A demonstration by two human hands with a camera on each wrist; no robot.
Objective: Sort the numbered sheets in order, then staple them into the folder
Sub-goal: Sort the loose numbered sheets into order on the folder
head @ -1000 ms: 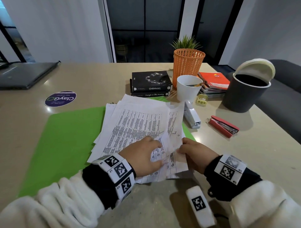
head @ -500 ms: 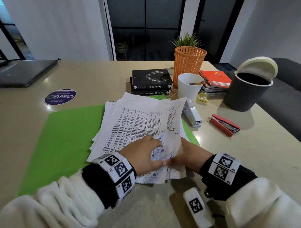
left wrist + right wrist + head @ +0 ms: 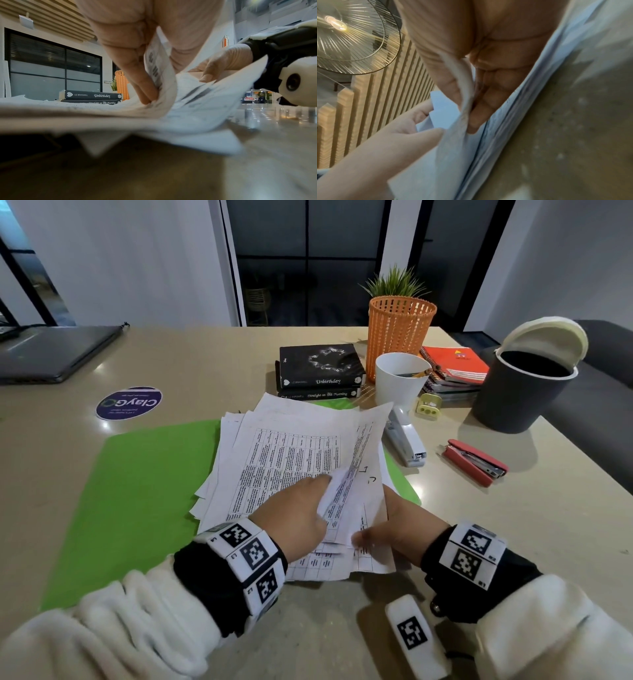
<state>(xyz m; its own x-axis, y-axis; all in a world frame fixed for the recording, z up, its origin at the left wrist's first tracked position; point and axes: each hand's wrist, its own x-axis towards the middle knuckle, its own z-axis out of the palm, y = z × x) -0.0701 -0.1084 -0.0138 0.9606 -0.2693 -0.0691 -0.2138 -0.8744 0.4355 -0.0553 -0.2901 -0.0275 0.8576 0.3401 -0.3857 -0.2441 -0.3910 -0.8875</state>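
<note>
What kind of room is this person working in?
Most likely an office or shared workspace. A closed laptop lies on the long table, two staplers, white and red, wait beside the sheets, and glass partitions stand behind.

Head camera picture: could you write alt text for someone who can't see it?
Two hands leaf through a loose pile of printed sheets on an open green folder; the left hand and right hand each pinch page corners. A white stapler and red stapler lie nearby.
</note>
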